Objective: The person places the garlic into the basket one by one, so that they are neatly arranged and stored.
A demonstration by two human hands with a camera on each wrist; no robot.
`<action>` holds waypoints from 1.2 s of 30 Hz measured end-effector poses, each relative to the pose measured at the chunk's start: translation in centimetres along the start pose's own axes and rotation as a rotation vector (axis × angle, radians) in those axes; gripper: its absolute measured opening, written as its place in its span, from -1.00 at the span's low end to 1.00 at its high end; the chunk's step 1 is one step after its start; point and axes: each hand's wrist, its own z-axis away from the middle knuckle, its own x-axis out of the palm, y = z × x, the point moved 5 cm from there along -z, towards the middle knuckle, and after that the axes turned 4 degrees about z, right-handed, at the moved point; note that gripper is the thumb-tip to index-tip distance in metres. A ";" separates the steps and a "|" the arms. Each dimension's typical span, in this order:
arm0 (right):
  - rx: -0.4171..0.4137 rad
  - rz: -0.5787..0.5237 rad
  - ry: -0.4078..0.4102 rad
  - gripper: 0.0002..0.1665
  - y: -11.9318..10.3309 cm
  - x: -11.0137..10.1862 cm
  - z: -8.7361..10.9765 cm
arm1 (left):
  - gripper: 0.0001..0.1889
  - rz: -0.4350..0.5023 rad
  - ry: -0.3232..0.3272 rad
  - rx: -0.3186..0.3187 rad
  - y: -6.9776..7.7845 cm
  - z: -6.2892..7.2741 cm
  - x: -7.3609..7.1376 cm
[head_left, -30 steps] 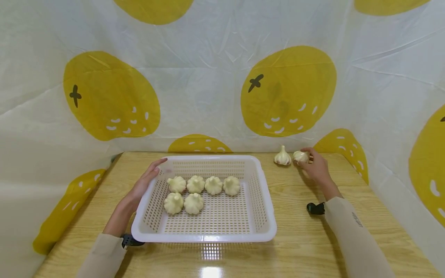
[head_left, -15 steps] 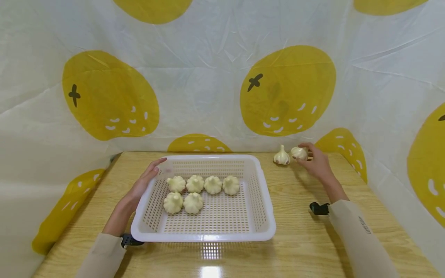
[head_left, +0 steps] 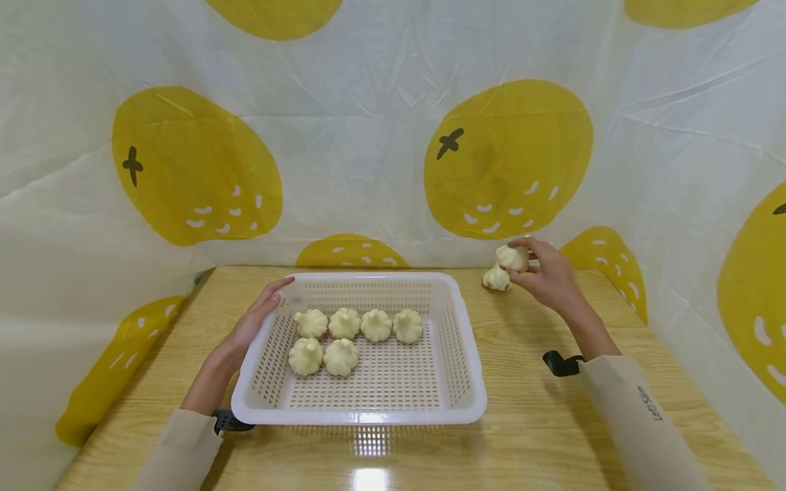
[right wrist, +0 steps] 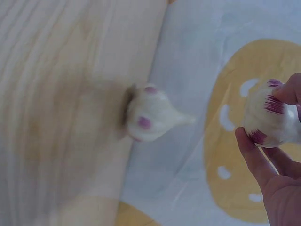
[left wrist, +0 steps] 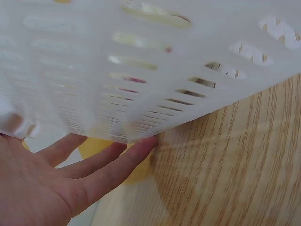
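In the head view a white plastic basket stands on the table, with several garlic bulbs set in two rows inside. My left hand touches its left side near the far corner; in the left wrist view the left-hand fingers stretch fairly straight against the outer wall. My right hand pinches a garlic bulb between thumb and fingers, raised above the table. Just below and behind it sits another bulb, partly covered in the head view. The right wrist view shows this standing bulb whole, with purple patches.
The wooden table runs back to a hanging white cloth printed with large yellow fruit. Cloth also flanks both sides. The standing bulb is close to the table's far edge, right of the basket.
My right hand has lifted its garlic bulb off the table and moved it left, in front of the standing bulb. The left hand and the basket have stayed in place.
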 end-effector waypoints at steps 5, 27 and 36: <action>-0.067 -0.016 0.001 -0.44 -2.9 -0.4 -0.5 | -0.42 -0.002 0.001 0.002 0.1 0.1 0.0; -0.437 -0.064 -0.032 -0.45 -15.2 1.1 -0.4 | -0.42 -0.004 0.007 0.002 0.1 -0.1 0.1; -0.576 -0.109 -0.072 -0.47 -18.1 2.7 -0.5 | -0.41 -0.007 0.013 -0.001 0.1 -0.1 0.1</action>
